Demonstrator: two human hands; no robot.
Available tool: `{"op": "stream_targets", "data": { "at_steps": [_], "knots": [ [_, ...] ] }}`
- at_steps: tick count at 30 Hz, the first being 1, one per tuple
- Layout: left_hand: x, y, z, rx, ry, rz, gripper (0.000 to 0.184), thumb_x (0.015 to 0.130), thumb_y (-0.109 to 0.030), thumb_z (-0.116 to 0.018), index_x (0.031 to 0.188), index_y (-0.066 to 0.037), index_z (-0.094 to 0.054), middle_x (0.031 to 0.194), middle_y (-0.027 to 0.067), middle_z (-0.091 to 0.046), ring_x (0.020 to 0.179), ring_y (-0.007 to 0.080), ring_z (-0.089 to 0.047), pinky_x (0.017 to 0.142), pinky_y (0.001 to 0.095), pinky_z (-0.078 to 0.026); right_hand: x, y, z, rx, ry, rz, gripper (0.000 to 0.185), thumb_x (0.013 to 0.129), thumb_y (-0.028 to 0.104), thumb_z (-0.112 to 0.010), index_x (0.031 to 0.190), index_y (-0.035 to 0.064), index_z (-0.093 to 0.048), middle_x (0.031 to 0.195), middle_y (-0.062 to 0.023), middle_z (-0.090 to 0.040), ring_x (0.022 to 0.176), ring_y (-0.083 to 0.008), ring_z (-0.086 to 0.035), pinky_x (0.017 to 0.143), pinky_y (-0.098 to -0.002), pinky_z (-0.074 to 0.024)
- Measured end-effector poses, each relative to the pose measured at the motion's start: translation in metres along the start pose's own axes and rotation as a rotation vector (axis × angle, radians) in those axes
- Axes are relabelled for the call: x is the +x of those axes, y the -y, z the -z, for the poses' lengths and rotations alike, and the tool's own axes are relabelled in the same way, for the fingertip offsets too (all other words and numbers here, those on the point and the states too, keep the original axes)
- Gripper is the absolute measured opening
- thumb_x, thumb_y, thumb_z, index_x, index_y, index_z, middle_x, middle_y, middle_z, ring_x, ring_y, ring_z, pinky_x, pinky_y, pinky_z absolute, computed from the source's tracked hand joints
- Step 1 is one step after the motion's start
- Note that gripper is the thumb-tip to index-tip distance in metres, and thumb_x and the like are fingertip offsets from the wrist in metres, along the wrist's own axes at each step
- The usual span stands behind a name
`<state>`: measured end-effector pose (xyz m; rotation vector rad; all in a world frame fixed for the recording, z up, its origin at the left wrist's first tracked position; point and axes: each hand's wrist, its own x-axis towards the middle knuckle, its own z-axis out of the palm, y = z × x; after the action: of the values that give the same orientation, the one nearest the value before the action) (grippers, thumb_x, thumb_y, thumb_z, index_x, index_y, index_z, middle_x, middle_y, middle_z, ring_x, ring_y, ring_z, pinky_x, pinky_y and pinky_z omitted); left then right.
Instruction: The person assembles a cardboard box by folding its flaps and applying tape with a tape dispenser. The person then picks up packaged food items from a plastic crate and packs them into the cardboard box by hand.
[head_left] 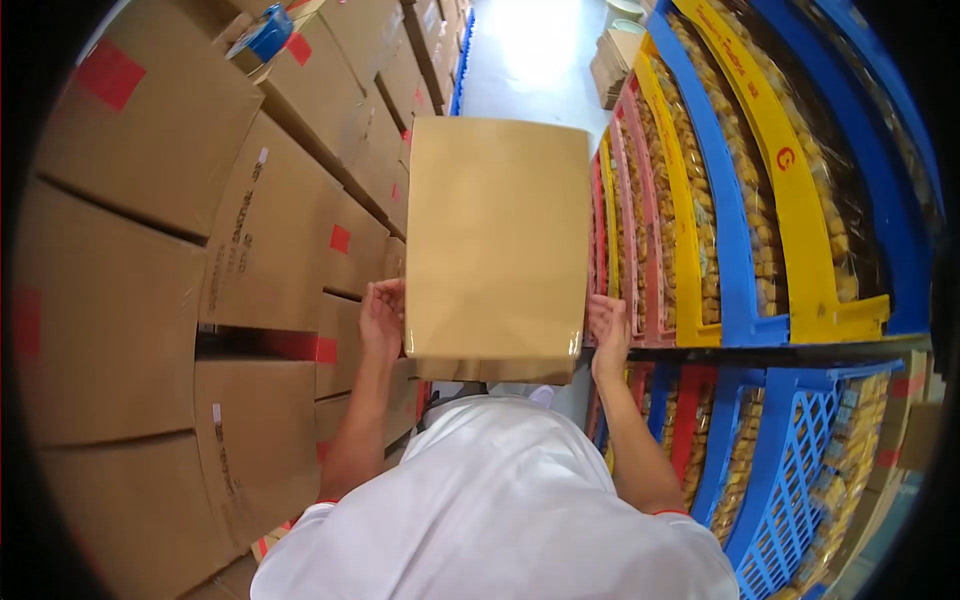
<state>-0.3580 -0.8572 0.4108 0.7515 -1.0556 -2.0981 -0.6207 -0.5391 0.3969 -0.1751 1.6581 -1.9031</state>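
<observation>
A plain brown cardboard box (497, 240) is held up in front of my body, its broad flat face toward the camera. My left hand (384, 312) presses against the box's left side near its lower corner. On the right side, my right hand (608, 328) supports it at about the same height, fingers bent against the cardboard. Parts of the fingers of both hands are hidden behind the box edges.
Cardboard boxes (265, 225) with red tape are stacked high along the left. Blue, yellow, pink and red crates (805, 225) of packaged food stand on the right. A tape roll (265, 38) lies on the upper left boxes. Grey floor (515, 60) shows ahead.
</observation>
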Motion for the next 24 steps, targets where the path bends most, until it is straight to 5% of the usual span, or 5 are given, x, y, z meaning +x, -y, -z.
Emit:
{"op": "stream_targets", "data": {
  "at_steps": [8,15,16,19,24],
  "knots": [
    [-0.030,0.024,-0.036,0.063,-0.089,0.460,0.086,0.098,-0.075,-0.041,0.148,-0.005,-0.048,0.138,0.0128,-0.056,0.121,0.0198,-0.054,0.103,0.0379,-0.047,0.019,-0.080,0.015,0.222,0.117,-0.405,0.087,0.094,0.078,-0.047,0.154,0.0148,-0.045,0.146,-0.0073,-0.055,0.130,-0.0242,-0.054,0.107,-0.0409,-0.0451],
    [-0.046,0.047,-0.023,1.193,-0.140,-0.172,0.093,0.088,-0.047,-0.076,0.155,-0.001,-0.033,0.165,0.0258,-0.021,0.151,0.0398,-0.029,0.120,0.0500,-0.031,0.071,-0.046,0.009,0.337,0.121,-0.416,0.082,0.094,0.079,-0.040,0.142,0.0138,-0.052,0.136,-0.0114,-0.056,0.116,-0.0320,-0.055,0.094,-0.0545,-0.0469],
    [-0.038,0.044,-0.017,1.061,-0.112,-0.281,0.079,0.086,-0.034,-0.080,0.147,-0.006,-0.039,0.157,0.0247,-0.031,0.148,0.0392,-0.032,0.119,0.0447,-0.032,0.080,-0.035,0.016,0.337,0.301,-0.397,0.084,0.090,0.084,-0.042,0.136,0.0152,-0.054,0.116,-0.0098,-0.057,0.110,-0.0390,-0.055,0.086,-0.0577,-0.0481],
    [0.009,0.062,-0.003,0.674,0.067,-0.655,0.060,0.086,-0.022,-0.079,0.134,-0.005,-0.047,0.138,0.0165,-0.048,0.130,0.0284,-0.046,0.110,0.0419,-0.038,0.095,-0.014,-0.009,0.404,0.383,-0.399,0.087,0.090,0.082,-0.045,0.147,0.0176,-0.047,0.139,-0.0107,-0.051,0.120,-0.0371,-0.051,0.108,-0.0669,-0.0367],
    [-0.016,0.039,-0.041,0.946,-0.094,-0.414,0.046,0.086,-0.033,-0.079,0.111,-0.006,-0.051,0.122,0.0152,-0.057,0.128,0.0360,-0.047,0.107,0.0480,-0.041,0.082,0.003,-0.082,-0.307,0.200,-0.303,0.075,0.101,0.058,-0.055,0.153,0.0067,-0.038,0.149,-0.0149,-0.046,0.133,-0.0323,-0.050,0.100,-0.0460,-0.0518]
  ]
}}
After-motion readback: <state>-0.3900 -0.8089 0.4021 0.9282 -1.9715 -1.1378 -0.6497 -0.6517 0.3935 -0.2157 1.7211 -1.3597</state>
